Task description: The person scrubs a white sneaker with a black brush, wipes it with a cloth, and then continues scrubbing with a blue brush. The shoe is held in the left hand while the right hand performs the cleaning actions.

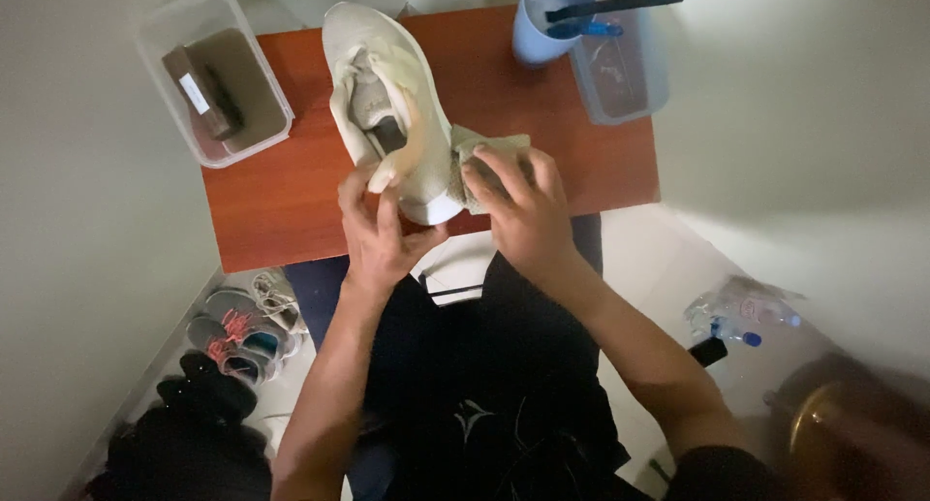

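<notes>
Reddish-brown wood makes up the small bench (pixel 291 191), and a white sneaker (pixel 387 94) lies along it, heel end toward the person. Their left hand (pixel 380 232) grips the shoe's heel, fingers (pixel 354 186) curled around its rim. Their right hand (pixel 523 210) presses a pale folded cloth (pixel 489 144) against the shoe's side, fingers closed over it. At the bench's left corner sits a clear tub (pixel 155 36) holding a brown box, and at the far right a blue cup (pixel 542 31) carries a dark brush (pixel 620 2).
</notes>
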